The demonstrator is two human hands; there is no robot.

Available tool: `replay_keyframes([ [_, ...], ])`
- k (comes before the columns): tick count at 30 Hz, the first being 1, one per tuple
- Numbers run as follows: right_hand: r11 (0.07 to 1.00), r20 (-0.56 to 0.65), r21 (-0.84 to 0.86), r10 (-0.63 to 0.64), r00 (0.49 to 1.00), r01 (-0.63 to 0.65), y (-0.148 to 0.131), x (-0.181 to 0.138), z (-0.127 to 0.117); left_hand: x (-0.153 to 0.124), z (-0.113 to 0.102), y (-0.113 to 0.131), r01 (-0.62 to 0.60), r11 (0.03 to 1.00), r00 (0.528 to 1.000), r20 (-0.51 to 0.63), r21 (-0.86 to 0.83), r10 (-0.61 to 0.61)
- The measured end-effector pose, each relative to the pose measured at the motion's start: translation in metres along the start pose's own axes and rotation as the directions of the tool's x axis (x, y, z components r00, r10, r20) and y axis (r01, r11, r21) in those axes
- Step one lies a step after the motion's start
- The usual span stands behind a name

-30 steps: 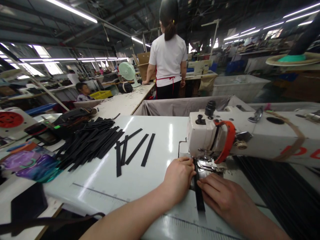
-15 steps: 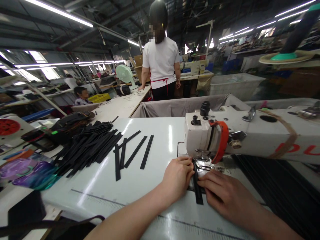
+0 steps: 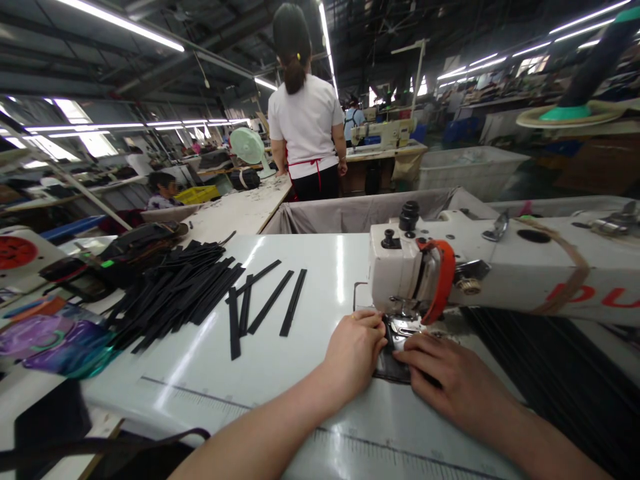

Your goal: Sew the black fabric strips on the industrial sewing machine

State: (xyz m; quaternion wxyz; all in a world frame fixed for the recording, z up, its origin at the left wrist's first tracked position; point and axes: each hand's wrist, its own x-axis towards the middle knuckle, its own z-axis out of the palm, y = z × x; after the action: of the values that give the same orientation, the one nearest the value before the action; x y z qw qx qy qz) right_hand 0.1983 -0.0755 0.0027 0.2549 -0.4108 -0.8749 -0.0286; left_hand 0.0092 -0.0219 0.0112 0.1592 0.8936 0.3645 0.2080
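Left hand and right hand stand near but apart, bent fingers low on either side of a short showing length of black strip; whether either pinches it, cannot tell. Strip lies beside the metal foot, under the head of the sewing machine. Judgement: light, even fingertip pressure, edge held straight, fingers well short of the needle area, itself too small to make out. Farther left on the white surface: four or so loose strips, then a heaped pile.
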Motion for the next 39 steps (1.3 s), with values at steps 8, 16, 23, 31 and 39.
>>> replay_keyframes([
  [8, 0.963, -0.006, -0.27, 0.012, 1.0, -0.013, 0.002, -0.002, 0.012, -0.001, -0.001, 0.002, -0.03, 1.0, 1.0, -0.01, -0.006, 0.03],
  [16, 0.957, 0.005, -0.289, 0.02, 1.0, -0.017, 0.003, -0.004, 0.015, -0.002, 0.003, 0.007, 0.001, 0.997, 1.0, 0.005, 0.072, -0.002],
  [23, 0.975, -0.006, -0.219, 0.046, 0.999, -0.046, 0.004, -0.005, 0.015, -0.003, 0.006, 0.004, -0.009, 0.997, 0.999, -0.031, 0.083, 0.012],
  [31, 0.979, 0.034, -0.196, 0.072, 0.997, -0.064, 0.003, -0.003, 0.015, 0.003, 0.005, -0.001, -0.049, 0.996, 0.998, -0.022, 0.077, 0.051],
  [39, 0.977, 0.061, -0.202, 0.084, 0.995, -0.07, 0.003, -0.004, 0.015, 0.006, 0.004, 0.0, -0.048, 0.994, 0.999, 0.013, 0.1, 0.047],
])
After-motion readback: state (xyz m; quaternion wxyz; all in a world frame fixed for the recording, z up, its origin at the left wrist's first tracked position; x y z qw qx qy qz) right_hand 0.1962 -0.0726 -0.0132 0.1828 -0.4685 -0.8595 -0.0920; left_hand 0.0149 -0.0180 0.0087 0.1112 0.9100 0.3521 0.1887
